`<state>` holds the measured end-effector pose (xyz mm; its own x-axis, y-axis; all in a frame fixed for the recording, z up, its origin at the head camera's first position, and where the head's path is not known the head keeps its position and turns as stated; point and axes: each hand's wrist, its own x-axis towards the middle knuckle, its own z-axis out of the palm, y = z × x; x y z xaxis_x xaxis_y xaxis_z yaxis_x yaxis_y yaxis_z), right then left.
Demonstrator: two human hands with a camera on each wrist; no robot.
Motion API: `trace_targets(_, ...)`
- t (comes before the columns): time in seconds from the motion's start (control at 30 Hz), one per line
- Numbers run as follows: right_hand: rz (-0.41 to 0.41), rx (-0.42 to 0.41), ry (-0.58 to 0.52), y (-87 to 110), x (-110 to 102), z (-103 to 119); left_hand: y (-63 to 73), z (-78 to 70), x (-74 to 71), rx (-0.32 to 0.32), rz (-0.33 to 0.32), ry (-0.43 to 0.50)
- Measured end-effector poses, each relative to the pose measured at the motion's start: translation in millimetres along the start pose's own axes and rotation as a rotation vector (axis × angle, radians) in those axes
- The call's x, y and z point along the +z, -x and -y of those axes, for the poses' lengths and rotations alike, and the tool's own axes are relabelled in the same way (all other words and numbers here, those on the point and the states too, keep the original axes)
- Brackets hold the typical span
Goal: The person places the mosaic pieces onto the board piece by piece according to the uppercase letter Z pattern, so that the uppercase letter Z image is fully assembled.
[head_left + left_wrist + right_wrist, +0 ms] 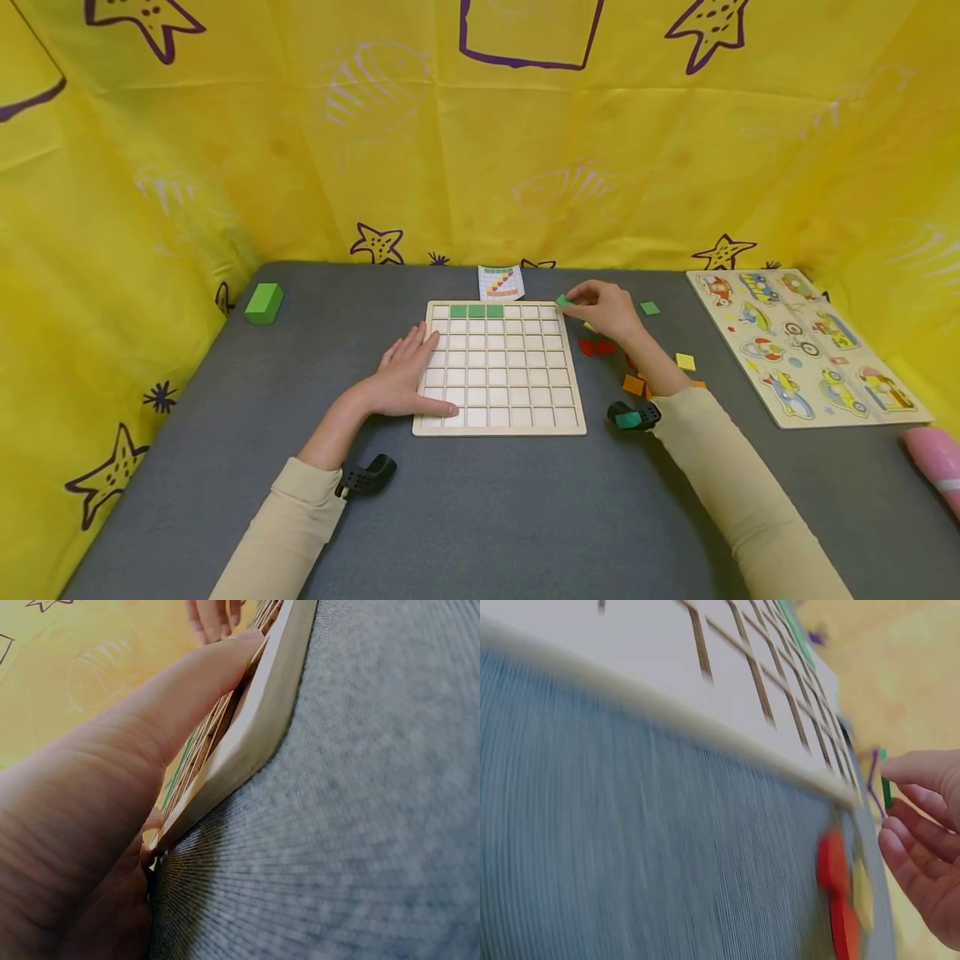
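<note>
A wooden grid board (pixel 498 432) lies on the table, with three green square tiles (pixel 477 311) side by side in its top row. My left hand (pixel 401 375) rests on the board's left side, fingers along the edge and thumb (pixel 217 667) over the near left corner. Between thumb and fingertips, my right hand (pixel 606 310) pinches another green tile (pixel 886 780) just above the board's far right corner. Red pieces (pixel 597 347) lie beneath the right wrist, beside the board.
Behind the board lies a small pattern card (pixel 501 283). Orange tiles (pixel 633 384), a yellow tile (pixel 685 362) and a loose green tile (pixel 649 308) are scattered on the right. A picture puzzle board (pixel 810 350) lies further right. One green block (pixel 264 303) stands far left.
</note>
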<state>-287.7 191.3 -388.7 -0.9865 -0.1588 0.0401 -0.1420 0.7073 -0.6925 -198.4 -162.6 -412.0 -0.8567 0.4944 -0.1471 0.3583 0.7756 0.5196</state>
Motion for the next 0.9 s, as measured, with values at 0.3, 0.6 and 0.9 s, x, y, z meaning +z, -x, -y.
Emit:
trace_targets(0.3,0.077,-0.133,-0.004,-10.7,38.7,35.0,0.7,-0.1,0.1,0.0,0.003,-0.004)
trace_targets(0.6,0.067,-0.303,0.045,-16.9,56.3,39.6,1.2,-0.5,-2.4,0.005,0.011,0.016)
trace_targets(0.9,0.077,-0.369,0.099,-15.5,53.3,37.7,1.3,2.1,-1.6,0.028,-0.013,0.053)
